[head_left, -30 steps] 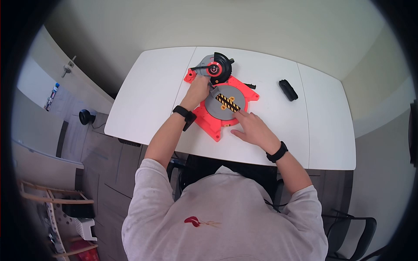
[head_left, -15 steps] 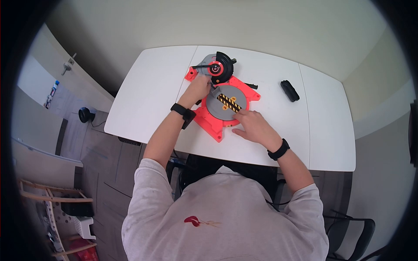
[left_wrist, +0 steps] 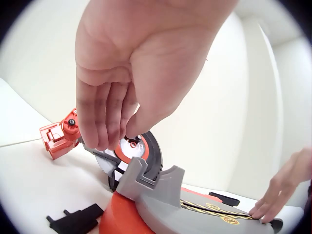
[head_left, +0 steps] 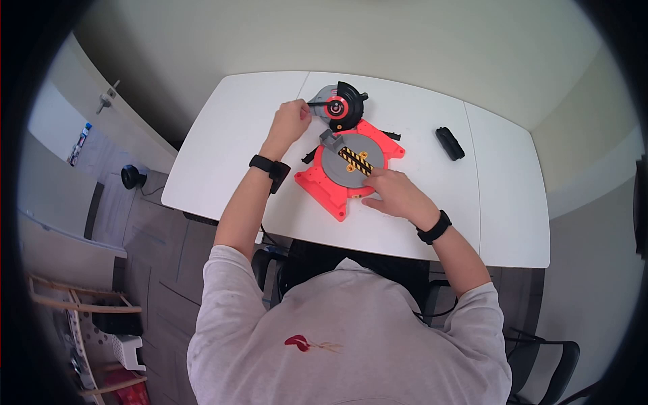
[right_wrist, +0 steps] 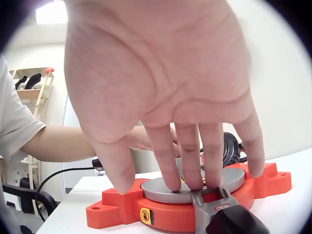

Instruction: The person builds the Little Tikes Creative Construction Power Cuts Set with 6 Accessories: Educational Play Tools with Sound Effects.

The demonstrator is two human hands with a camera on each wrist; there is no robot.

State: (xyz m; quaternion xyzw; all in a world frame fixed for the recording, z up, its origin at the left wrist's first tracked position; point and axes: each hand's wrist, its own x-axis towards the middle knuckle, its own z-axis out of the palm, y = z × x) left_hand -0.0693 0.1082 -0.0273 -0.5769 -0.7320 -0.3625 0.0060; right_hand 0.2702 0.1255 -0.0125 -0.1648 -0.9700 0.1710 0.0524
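Observation:
A toy mitre saw sits on the table: a red base [head_left: 324, 192] with a grey turntable [head_left: 335, 169], and a black-and-grey saw head [head_left: 347, 111] behind it. The upright grey bracket [left_wrist: 156, 187] on the turntable stands bare in front of the saw head. My left hand [head_left: 290, 121] is at the saw head's left end, fingers loosely bent; in the left wrist view they overlap its body, with its red end piece [left_wrist: 63, 134] beside them. My right hand [head_left: 401, 196] rests straight fingertips on the turntable's front edge, by the yellow-and-black striped strip [head_left: 354, 160].
A black case-like object [head_left: 449, 143] lies on the right of the white table [head_left: 432, 223]. A flat black tabbed piece [left_wrist: 78, 219] is beside the base's left side, and a black strip [head_left: 390, 135] at its right rear. Behind the table is a wall.
My left hand has moved left and slightly back from the joint between saw head and base, uncovering the grey bracket. My right hand stays at the turntable's edge.

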